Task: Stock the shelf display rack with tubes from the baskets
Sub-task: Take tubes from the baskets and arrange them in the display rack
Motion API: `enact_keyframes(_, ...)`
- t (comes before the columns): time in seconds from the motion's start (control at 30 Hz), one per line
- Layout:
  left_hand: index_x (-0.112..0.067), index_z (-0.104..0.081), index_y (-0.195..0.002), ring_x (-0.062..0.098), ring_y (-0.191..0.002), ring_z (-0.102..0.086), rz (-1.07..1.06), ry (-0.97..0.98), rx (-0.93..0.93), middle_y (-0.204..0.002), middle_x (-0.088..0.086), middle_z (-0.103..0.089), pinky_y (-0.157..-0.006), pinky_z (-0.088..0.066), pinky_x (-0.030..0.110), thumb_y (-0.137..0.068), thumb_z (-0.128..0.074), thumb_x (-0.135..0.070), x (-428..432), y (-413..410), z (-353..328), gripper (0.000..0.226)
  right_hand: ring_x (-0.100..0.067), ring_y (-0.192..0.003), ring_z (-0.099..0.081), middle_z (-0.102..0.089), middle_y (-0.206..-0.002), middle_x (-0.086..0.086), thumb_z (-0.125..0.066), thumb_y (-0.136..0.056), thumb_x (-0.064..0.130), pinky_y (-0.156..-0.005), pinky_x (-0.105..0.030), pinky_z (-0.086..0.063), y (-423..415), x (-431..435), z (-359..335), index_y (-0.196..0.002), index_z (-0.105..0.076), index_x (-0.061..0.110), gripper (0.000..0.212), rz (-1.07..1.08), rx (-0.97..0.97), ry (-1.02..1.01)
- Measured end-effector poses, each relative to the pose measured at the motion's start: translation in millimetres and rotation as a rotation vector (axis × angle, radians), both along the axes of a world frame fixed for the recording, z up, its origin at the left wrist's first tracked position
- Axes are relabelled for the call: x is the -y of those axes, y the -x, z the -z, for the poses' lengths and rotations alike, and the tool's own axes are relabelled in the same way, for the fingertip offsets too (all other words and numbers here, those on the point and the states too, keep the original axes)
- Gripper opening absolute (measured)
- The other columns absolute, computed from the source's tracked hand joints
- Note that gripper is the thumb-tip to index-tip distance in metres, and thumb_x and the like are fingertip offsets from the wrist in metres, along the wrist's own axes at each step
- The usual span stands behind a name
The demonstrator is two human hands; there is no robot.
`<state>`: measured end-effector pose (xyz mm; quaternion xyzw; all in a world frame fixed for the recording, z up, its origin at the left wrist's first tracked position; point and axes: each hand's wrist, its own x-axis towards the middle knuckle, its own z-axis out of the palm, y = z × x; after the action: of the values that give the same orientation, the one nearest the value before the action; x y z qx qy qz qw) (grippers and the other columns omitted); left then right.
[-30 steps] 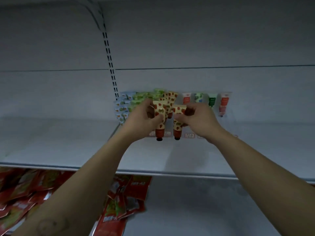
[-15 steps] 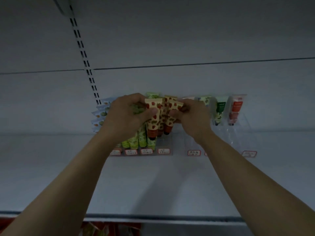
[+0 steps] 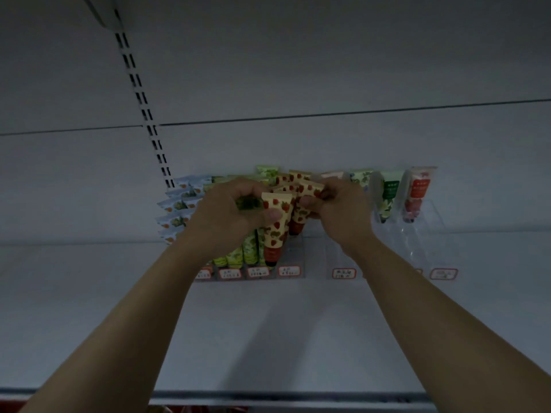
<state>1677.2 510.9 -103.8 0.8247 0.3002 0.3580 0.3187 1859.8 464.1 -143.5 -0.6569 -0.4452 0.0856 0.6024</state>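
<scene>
**Grip.** Left hand [image 3: 229, 213] pinches a strawberry tube [image 3: 275, 222] near its flat end, cap down, over the rack lane just beside the green tubes [image 3: 247, 251]. Right hand [image 3: 340, 210] pinches the flat end of a second strawberry tube [image 3: 308, 190] just behind.

**Risk.** Both tubes hang from thin ends and sit close together, so either may slip, tilt across a divider, or topple the stacked row behind.

**Containers.** The clear rack [image 3: 432, 231] on the shelf [image 3: 268, 338] holds blue tubes [image 3: 176, 204] at far left, then green, then strawberry. The right lanes hold single tubes at the back. Baskets are out of view.
</scene>
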Motion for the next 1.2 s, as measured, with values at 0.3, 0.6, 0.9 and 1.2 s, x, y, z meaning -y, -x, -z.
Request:
enact_keyframes(0.3,-0.018,-0.069,-0.089,0.002,-0.093,-0.063,-0.003,0.023,-0.015,-0.099,-0.011,-0.069,-0.085,-0.051,0.028,-0.079,-0.075,-0.030,2.3,-3.6,-0.5,0.017,-0.015,-0.070,-0.055,-0.051,-0.068,0.006,-0.075,-0.080,0.028,-0.051,-0.022,-0.029,-3.9,0.7,-17.1,-0.084,-0.068,0.012,0.018,0.080,0.513,0.247)
enact_keyframes(0.6,-0.015,-0.067,-0.081,0.006,-0.082,-0.068,0.070,-0.009,-0.024,-0.083,-0.008,-0.073,-0.079,-0.055,0.031,-0.080,-0.074,-0.024,-5.7,-3.1,0.1,0.012,-0.019,-0.051,-0.040,-0.036,-0.056,0.000,-0.066,-0.066,-0.003,-0.045,-0.021,-0.024,23.0,-9.0,-43.3,-0.055,-0.028,0.012,0.043,0.149,1.116,0.310)
enact_keyframes(0.9,-0.011,-0.069,-0.088,-0.001,-0.081,-0.065,-0.009,-0.113,-0.032,-0.090,-0.007,-0.071,-0.065,-0.046,0.006,-0.084,-0.072,-0.023,-9.7,9.5,-12.8,0.013,-0.021,-0.065,-0.044,-0.035,-0.061,-0.003,-0.061,-0.081,0.009,-0.057,-0.026,-0.034,19.5,-12.5,-47.7,-0.057,-0.030,0.013,0.039,0.046,1.083,0.503)
enact_keyframes(1.2,-0.012,-0.064,-0.084,0.022,-0.103,-0.058,-0.087,-0.234,-0.191,-0.111,0.007,-0.067,-0.101,-0.038,0.041,-0.083,-0.071,-0.034,-14.2,9.5,2.4,0.023,-0.022,-0.069,-0.047,-0.061,-0.085,-0.014,-0.060,-0.081,0.008,-0.059,-0.027,-0.036,24.8,-16.3,-39.2,-0.085,-0.065,0.005,0.007,0.048,1.087,0.523)
